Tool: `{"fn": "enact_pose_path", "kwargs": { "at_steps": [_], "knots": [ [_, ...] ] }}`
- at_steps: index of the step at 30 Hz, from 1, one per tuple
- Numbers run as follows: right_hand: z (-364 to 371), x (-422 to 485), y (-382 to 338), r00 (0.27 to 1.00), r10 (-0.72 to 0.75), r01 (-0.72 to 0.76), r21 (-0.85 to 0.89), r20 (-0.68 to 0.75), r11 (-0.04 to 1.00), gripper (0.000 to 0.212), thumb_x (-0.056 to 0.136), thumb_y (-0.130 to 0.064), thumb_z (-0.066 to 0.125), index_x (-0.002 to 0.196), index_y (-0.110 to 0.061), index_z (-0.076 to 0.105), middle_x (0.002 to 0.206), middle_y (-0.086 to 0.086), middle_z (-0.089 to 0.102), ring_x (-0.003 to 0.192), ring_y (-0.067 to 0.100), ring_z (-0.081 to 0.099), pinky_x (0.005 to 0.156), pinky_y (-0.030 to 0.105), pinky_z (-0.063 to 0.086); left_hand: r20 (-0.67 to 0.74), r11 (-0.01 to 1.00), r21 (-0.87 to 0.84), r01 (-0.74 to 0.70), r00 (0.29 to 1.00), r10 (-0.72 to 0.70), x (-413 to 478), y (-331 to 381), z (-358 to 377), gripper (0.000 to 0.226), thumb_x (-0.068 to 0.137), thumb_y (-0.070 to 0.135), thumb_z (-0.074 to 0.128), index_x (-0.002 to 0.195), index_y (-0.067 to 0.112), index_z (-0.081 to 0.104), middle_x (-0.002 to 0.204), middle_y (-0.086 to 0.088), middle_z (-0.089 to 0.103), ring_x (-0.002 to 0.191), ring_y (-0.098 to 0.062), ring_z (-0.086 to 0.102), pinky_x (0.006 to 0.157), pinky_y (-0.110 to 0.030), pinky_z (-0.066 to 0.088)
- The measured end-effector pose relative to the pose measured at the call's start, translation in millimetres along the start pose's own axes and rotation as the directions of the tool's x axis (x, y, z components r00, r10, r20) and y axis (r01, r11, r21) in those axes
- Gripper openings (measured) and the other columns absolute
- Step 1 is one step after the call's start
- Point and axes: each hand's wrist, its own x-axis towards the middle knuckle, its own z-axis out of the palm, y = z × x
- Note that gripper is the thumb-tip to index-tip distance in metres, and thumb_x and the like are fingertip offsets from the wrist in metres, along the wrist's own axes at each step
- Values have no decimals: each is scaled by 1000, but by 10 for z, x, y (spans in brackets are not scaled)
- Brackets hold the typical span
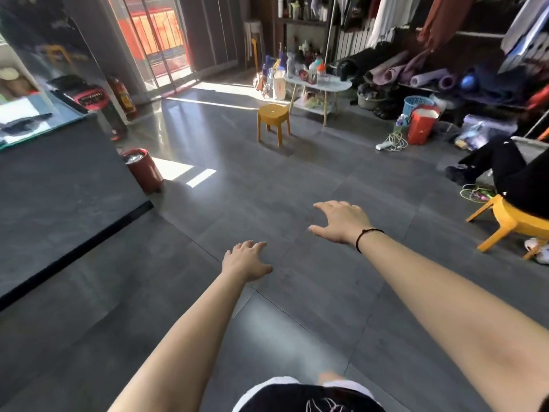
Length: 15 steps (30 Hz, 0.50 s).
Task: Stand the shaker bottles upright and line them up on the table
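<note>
Both arms reached forward over bare grey floor tiles, palms down. The left hand had its fingers loosely spread and slightly curled, holding nothing; the right hand, with a thin black band around its wrist, was stretched further ahead with the fingers splayed wide and the thumb out to the side, also empty. Neither hand touched anything. The bottles were far off at the other end of the room, crowded on a small white table with pale wooden legs and a lower shelf. From this distance they appeared as a cluster of mixed colours, most seeming to stand with their long axes vertical and caps upward, though whether any lay on its side could not be made out. A yellow stool stood on the floor just in front of the table, between it and the hands. A red bin sat beside the corner of a dark counter on the left. To the right, a red bag and a blue basket rested near rolled mats, and a seated person in black occupied another yellow stool.
</note>
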Motion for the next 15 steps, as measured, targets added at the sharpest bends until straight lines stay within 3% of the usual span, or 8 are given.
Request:
{"fn": "enact_pose_path", "kwargs": {
  "at_steps": [7,15],
  "knots": [
    [-60,1521,308,999,16,-16,1,34,1000,68,84,-63,47,143,-32,36,149,-3,42,135,25,38,106,41,34,12,1000,0,-30,999,30,1431,42,-465,76,79,57,58,147,40,27,154,3,31,142,-25,27,113,-43,26],
    [-369,3795,651,998,-24,24,10,57,1000,70,83,-64,46,144,-32,34,150,-4,41,136,23,38,108,41,34,26,999,10,33,999,-33,3475,74,-1288,77,80,59,57,147,39,26,154,2,32,142,-24,27,113,-42,27]
  ]
}}
